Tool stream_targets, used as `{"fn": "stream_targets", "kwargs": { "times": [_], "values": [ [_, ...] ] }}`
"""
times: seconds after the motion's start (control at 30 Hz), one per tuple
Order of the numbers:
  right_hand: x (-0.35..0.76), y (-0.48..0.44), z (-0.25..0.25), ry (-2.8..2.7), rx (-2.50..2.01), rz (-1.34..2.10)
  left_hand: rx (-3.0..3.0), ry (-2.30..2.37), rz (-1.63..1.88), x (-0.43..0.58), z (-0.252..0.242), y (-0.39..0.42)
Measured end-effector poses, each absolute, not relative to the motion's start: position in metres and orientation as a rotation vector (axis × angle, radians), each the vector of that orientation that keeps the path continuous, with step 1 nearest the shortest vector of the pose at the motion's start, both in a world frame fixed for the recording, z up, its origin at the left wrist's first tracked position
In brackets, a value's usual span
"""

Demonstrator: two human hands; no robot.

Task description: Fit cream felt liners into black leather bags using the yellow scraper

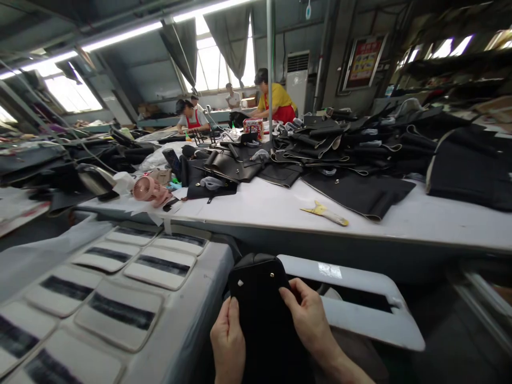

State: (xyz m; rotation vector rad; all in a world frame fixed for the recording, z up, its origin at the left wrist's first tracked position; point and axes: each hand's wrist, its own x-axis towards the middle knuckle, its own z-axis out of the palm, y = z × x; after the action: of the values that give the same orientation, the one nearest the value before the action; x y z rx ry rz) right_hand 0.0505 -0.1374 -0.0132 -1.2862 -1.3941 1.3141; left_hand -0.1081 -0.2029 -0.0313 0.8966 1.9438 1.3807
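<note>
Both my hands hold one black fabric piece [260,298] with small metal studs, low in the middle of the view. My left hand [228,338] grips its left edge with the thumb on top. My right hand [310,314] pinches its right side, fingers closed on the cloth. The piece hangs in front of a grey machine arm [360,309] just beyond my hands.
A long white table [272,205] carries heaps of black fabric pieces [352,144], a yellow-handled tool [326,213] and a pink fan [146,188]. To my left lies a cloth with several padded white-and-black templates [160,266]. People work at tables far behind.
</note>
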Motion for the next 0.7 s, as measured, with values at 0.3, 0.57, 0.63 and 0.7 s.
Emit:
{"fn": "stream_targets", "kwargs": {
  "times": [0.3,0.57,0.63,0.7],
  "values": [
    [0.039,-0.128,-0.002,-1.539,-1.238,1.158,0.796,1.785,1.448,-0.109,-0.031,-0.204],
    [0.034,-0.121,-0.002,-1.489,-0.982,1.321,0.673,1.799,1.565,-0.125,-0.026,-0.201],
    [0.028,-0.126,0.003,-1.543,-0.953,1.315,0.914,1.758,1.593,-0.144,-0.004,-0.193],
    [0.023,-0.134,0.013,-1.628,-0.927,1.316,1.369,1.726,1.500,-0.164,0.032,-0.184]
  ]
}}
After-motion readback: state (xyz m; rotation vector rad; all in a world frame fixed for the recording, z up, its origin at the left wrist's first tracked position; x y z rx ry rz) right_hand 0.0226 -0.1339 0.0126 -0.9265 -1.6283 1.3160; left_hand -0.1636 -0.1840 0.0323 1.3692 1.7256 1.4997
